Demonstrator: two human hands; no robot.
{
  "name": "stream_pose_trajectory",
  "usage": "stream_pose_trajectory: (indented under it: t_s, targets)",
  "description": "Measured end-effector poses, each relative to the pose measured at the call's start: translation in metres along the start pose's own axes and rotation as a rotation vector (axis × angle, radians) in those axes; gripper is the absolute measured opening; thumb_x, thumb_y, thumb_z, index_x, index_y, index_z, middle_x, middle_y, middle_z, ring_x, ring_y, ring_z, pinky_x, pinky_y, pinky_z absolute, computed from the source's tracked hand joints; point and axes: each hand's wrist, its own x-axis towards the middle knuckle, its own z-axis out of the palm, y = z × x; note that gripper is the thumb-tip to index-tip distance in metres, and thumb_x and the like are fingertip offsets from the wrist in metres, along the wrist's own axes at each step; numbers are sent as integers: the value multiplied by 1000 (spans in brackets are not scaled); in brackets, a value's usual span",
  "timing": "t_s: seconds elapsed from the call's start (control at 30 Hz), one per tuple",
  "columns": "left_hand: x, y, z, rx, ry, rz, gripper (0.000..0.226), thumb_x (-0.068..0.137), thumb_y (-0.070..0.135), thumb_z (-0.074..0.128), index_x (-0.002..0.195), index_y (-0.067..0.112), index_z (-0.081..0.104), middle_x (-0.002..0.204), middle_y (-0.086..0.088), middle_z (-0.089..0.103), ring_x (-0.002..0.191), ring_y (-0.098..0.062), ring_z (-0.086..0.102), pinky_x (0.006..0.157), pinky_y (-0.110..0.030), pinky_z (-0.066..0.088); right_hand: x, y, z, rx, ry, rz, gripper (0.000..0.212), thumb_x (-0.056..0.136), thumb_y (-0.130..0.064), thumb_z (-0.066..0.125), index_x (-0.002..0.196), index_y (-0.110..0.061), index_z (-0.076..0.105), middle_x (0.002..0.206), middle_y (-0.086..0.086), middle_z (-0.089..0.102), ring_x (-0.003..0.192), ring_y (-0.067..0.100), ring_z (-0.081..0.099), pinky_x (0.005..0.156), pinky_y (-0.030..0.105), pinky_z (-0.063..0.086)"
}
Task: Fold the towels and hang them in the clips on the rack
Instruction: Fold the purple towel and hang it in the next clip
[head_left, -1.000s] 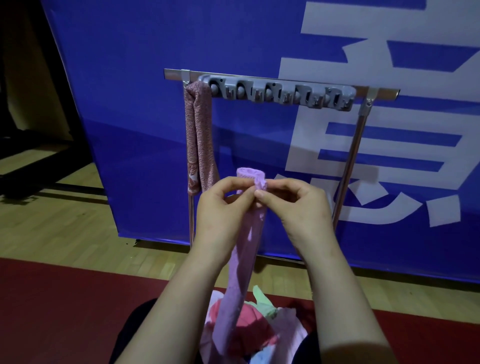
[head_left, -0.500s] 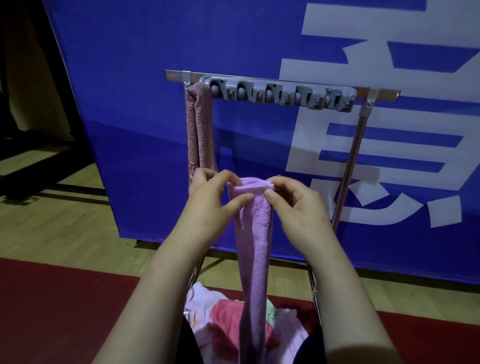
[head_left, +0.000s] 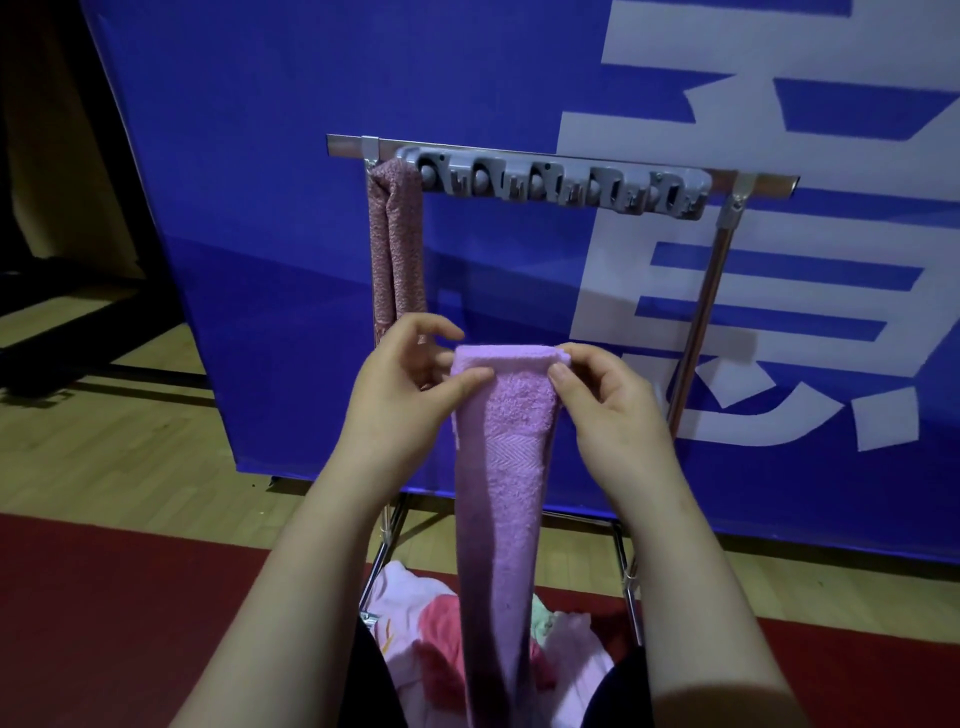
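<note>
The lilac towel (head_left: 506, 467) hangs as a narrow folded strip in front of the rack (head_left: 702, 317), long axis vertical, folded top edge level, lower end reaching the towel pile (head_left: 410, 618) near the person. The left hand (head_left: 397, 402) pinches its top left corner and the right hand (head_left: 615, 410) its top right corner. Open air separates that edge from the grey clip strip (head_left: 561, 183) above. A pink towel (head_left: 397, 249) hangs at the strip's left end. Far behind, a blue banner (head_left: 260, 156) bears large white characters, cropped, not readable
</note>
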Motion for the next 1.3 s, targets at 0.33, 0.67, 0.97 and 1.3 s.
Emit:
stream_pose_trajectory:
  t_s: [0.33, 0.67, 0.97, 1.3]
  targets:
    - [-20, -26, 11, -134, -273, -335, 32, 78, 9, 81, 109, 10, 72, 101, -3, 78, 97, -18, 73, 78, -23, 58, 0, -7, 3, 243, -61, 5, 20, 98, -15, 58, 112, -24, 70, 106, -2, 76, 102, 12, 71, 87, 30, 56]
    - [-8, -10, 10, -189, 3, -291, 18, 80, 11, 80, 98, 10, 75, 87, -4, 78, 78, -12, 72, 64, -25, 58, 0, 22, 12, 218, -316, 203, 41, 85, -41, 66, 119, -18, 65, 110, 0, 75, 103, 15, 70, 90, 35, 54]
    - [14, 4, 4, -414, 47, -414, 36, 84, 19, 77, 117, 7, 69, 106, -12, 76, 94, -25, 74, 76, -36, 60, -8, 34, 6, 147, -423, 313, 46, 70, -33, 80, 105, -5, 73, 104, 11, 76, 101, 29, 71, 97, 48, 54]
    - [-19, -38, 18, -485, -350, -628, 70, 92, 72, 38, 125, 18, 69, 124, -11, 70, 118, -24, 66, 104, -43, 46, 2, 23, 10, 313, -38, 307, 18, 82, -23, 77, 94, -9, 78, 94, 11, 77, 93, 28, 74, 87, 47, 59]
